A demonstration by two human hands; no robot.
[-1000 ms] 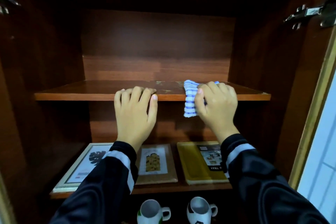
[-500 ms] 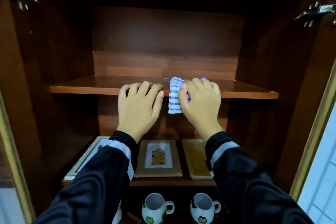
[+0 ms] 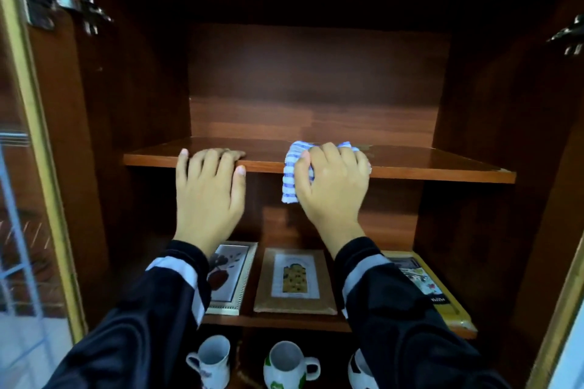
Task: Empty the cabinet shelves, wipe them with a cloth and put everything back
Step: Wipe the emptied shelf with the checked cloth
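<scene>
**A:** The dark wooden cabinet (image 3: 151,88) stands with its doors open, and its upper shelf (image 3: 426,167) is bare. What stage is the person at?

**B:** Wiping, by the look of it. The right hand (image 3: 333,186) has its fingers curled round a blue-and-white striped cloth (image 3: 290,177), which is bunched at the shelf's front edge with a tail hanging below the lip. The left hand (image 3: 210,196) grasps nothing. Its fingers lie flat over the same edge, well left of the cloth, with the thumb against the face of the board.

**A:** How should the stroke go, then?

**B:** The cloth sits only at the front, so the back of the shelf and both rear corners probably need reaching (pale marks show on the wood just right of the cloth, but whether they are dust or wear cannot be told). The person would do better to spread the cloth flatter under the palm, since a tight bunch touches little wood. Long overlapping passes from the back wall forward would cover the rest.

**A:** And the left hand?

**B:** It makes a fair brace, but it covers wood that needs wiping, so it should shift aside in turn. Anything swept off the lip would likely fall on the picture frames (image 3: 295,283) on the shelf below and perhaps the mugs (image 3: 286,363) under them, and none of these looks to have been taken out yet.
</scene>
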